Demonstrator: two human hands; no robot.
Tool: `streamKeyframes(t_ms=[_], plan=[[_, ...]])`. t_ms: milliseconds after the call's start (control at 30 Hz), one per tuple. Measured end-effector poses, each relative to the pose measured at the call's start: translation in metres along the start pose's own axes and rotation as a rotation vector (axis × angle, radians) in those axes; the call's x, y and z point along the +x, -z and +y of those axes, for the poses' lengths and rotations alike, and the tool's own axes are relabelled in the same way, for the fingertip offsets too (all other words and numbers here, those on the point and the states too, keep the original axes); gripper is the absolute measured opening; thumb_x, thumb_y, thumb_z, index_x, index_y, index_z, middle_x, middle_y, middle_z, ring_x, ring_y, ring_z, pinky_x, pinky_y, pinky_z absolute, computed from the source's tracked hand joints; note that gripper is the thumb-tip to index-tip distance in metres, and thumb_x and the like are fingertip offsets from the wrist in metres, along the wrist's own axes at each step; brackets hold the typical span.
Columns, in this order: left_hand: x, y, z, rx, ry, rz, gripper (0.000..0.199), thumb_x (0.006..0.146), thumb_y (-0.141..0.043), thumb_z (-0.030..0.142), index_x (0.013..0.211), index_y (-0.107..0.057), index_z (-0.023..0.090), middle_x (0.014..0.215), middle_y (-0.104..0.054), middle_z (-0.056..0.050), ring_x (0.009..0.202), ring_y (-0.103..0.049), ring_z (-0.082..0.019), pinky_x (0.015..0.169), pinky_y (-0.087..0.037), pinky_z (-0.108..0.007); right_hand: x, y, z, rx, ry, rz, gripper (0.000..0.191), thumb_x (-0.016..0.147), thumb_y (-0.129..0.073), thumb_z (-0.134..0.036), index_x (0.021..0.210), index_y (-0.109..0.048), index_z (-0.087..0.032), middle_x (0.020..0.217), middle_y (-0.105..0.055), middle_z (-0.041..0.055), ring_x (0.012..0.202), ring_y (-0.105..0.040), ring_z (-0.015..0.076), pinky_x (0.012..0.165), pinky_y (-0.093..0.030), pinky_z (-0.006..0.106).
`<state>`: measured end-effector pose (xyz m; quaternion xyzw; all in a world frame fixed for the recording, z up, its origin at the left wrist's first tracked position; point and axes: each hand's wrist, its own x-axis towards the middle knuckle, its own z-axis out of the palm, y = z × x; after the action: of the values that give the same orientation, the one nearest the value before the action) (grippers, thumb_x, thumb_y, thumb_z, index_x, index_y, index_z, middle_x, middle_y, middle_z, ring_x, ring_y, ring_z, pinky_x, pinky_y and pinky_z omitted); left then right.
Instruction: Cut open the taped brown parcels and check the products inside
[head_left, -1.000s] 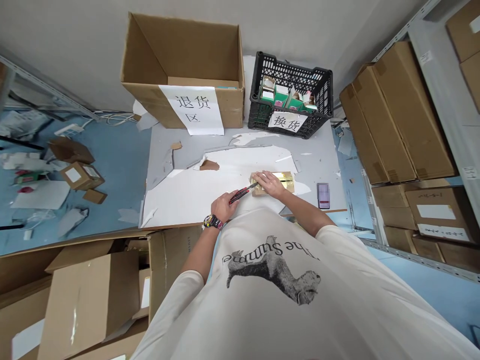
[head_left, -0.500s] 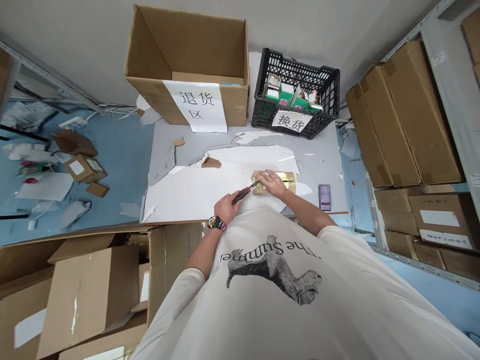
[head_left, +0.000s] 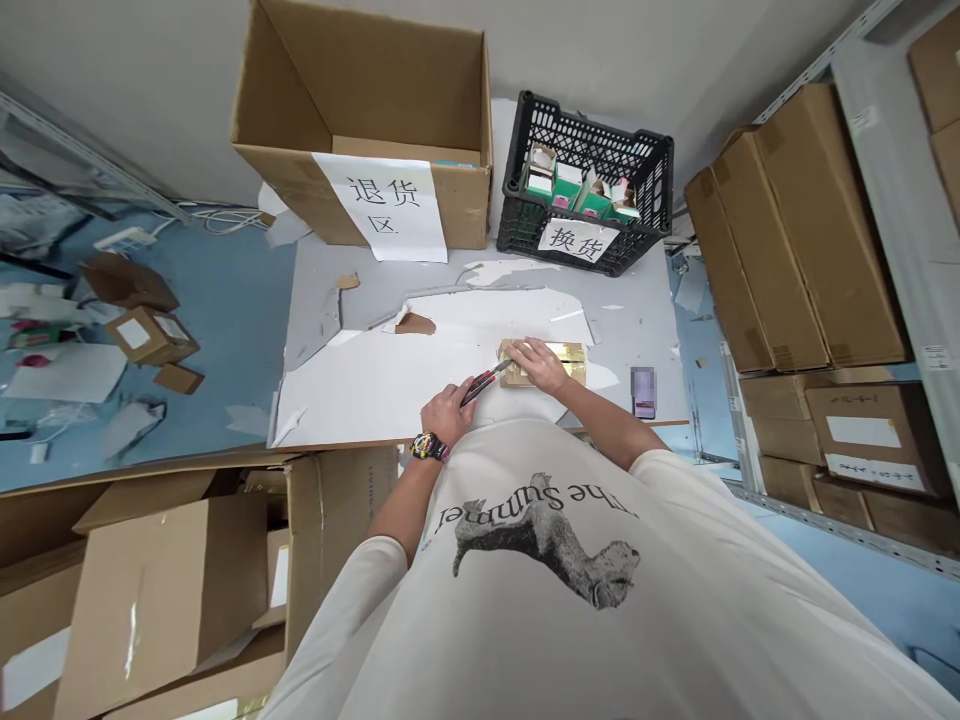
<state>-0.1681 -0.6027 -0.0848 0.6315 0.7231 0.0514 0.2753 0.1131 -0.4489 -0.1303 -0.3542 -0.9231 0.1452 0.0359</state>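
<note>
My left hand (head_left: pixel 448 412), with a watch at the wrist, is closed around a red and black box cutter (head_left: pixel 480 385). The cutter points up and to the right, and its tip meets the left end of a small cardboard box (head_left: pixel 574 367). That box lies flat near the front of the table and has shiny yellowish tape on it. My right hand (head_left: pixel 538 364) grips the box from above, its fingers bent over the left part of the top. The fingers hide some of the box and the exact spot under the blade.
A large open carton (head_left: pixel 292 195) and a black plastic crate (head_left: pixel 512 222) holding several small green-and-white boxes stand at the table's back. A phone (head_left: pixel 643 392) lies right. Cartons (head_left: pixel 825 230) fill the right shelf; more boxes (head_left: pixel 142 590) sit at lower left.
The whole view has shifted slightly, so things appear a little further left. Both hands, the box cutter and the small box keep nearly the same positions relative to each other.
</note>
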Motion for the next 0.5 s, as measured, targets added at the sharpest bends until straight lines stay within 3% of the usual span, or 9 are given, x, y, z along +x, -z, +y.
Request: streamKeyframes(t_ms=[300, 500], plan=[[0.023, 0.002, 0.001, -0.024, -0.066, 0.005, 0.062, 0.113, -0.063, 0.044, 0.174, -0.063, 0.032, 0.135, -0.076, -0.016, 0.118, -0.073, -0.037, 0.087, -0.053, -0.041, 0.002, 0.001, 0.005, 0.126, -0.047, 0.017, 0.069, 0.110, -0.046, -0.016, 0.176, -0.061, -0.027, 0.175, -0.065, 0.0090, 0.164, -0.054, 0.0377, 0.144, -0.039, 0.065], [0.024, 0.015, -0.032, 0.012, -0.108, 0.028, 0.061, 0.112, -0.063, 0.044, 0.172, -0.066, 0.033, 0.131, -0.077, -0.016, 0.115, -0.074, -0.038, 0.085, -0.053, -0.040, 0.002, -0.001, 0.000, 0.136, -0.056, 0.044, 0.070, 0.108, -0.045, -0.012, 0.173, -0.065, -0.028, 0.169, -0.070, 0.0090, 0.161, -0.058, 0.0349, 0.144, -0.042, 0.063]])
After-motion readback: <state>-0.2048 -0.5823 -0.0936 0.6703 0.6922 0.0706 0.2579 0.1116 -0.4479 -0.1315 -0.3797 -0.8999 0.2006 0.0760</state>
